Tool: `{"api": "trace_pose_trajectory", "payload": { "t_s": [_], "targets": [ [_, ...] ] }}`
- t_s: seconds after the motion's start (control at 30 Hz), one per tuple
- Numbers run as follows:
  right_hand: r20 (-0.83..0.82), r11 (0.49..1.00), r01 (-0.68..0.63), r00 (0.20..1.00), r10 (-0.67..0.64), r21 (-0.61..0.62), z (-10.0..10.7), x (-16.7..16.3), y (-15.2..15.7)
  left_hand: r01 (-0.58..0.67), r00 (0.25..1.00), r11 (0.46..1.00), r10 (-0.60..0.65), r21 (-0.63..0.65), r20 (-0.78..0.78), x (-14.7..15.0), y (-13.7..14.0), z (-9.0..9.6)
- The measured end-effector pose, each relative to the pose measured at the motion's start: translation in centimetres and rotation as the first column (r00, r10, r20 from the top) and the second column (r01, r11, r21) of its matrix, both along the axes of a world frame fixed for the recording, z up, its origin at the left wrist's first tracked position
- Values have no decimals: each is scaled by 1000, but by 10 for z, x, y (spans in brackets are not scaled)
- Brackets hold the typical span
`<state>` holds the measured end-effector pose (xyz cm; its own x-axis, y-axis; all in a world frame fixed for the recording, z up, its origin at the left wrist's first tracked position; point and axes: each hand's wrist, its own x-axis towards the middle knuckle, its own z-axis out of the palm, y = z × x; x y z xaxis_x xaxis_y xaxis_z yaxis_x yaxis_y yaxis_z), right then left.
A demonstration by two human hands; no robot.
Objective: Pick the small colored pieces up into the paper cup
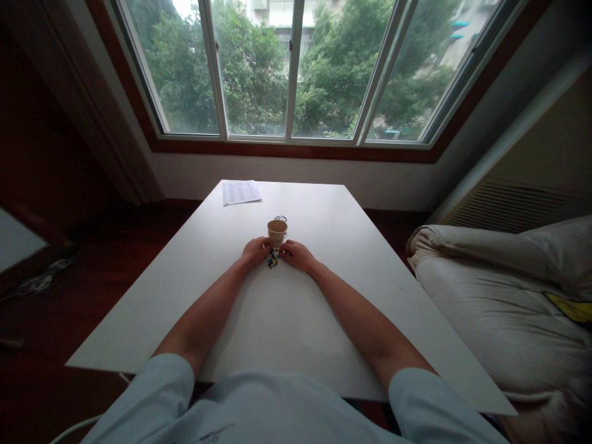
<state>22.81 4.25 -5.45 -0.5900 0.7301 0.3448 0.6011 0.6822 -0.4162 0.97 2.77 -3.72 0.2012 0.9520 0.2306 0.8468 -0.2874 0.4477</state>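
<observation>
A beige cup (277,235) with a small handle on its right side stands upright near the middle of the white table (296,327). Just in front of it lies a small heap of tiny blue, yellow and black pieces (273,259), too small to name. My left hand (257,251) rests at the left of the heap, fingers curled together close to the cup's base. On the opposite side, my right hand (298,255) has its fingers bent in toward the pieces. What either hand pinches, if anything, is too small to tell.
Behind the cup lies a thin dark loop (280,218). Printed papers (241,192) are at the table's far left corner. A padded light sofa (499,302) stands along the right, and a window (291,74) is beyond the table.
</observation>
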Motion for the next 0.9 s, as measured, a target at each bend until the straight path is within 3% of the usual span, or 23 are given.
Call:
{"api": "trace_pose_trajectory", "payload": {
  "t_s": [0.9],
  "targets": [
    [-12,1000,-3,1000,2,-15,-2,1,2,8,1000,1000,-8,-8,16,1,0,2]
  ]
}}
